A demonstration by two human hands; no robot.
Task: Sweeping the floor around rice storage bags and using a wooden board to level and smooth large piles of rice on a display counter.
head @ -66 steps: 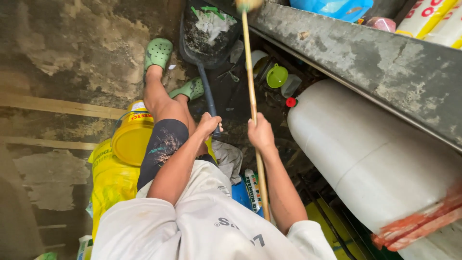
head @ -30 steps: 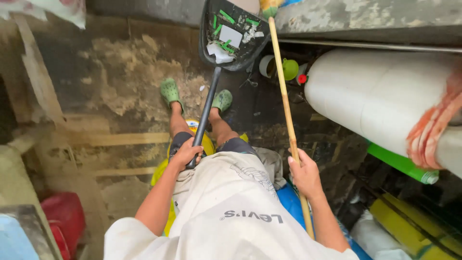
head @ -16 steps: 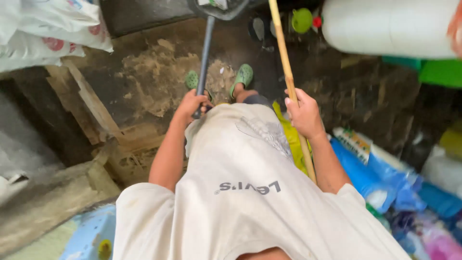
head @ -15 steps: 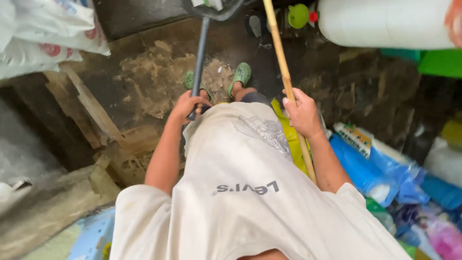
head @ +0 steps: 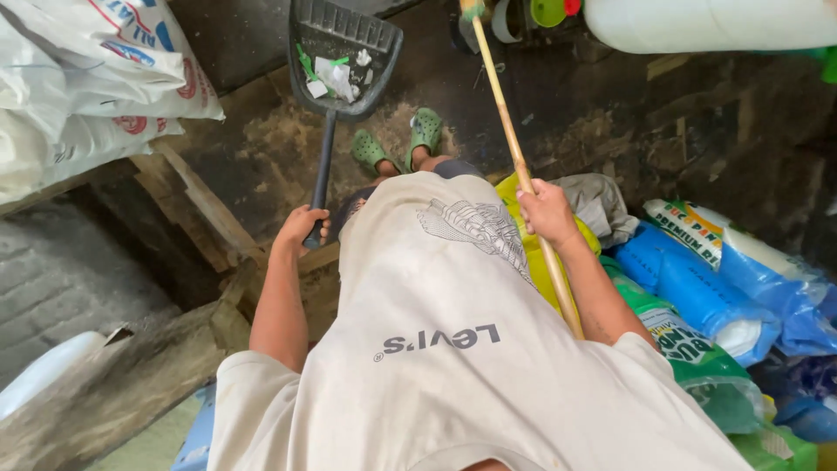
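Left hand (head: 301, 227) is wrapped around the dark dustpan handle (head: 322, 170), its pan (head: 344, 54) holding paper scraps ahead of the green clogs (head: 398, 144). Right hand (head: 546, 211) grips the upright wooden broomstick (head: 510, 139). Blue bags (head: 697, 283) lie on the floor to the right.

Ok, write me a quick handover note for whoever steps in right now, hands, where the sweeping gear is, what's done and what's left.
Left hand: gripping the dustpan handle.
Right hand: gripping the wooden broom stick, which is tilted.
Dustpan: ahead of the green clogs, already holding paper scraps and green bits.
Done: some litter collected in the pan.
Left: pale dust still lies on the dark floor beside the clogs; the pan is not emptied.
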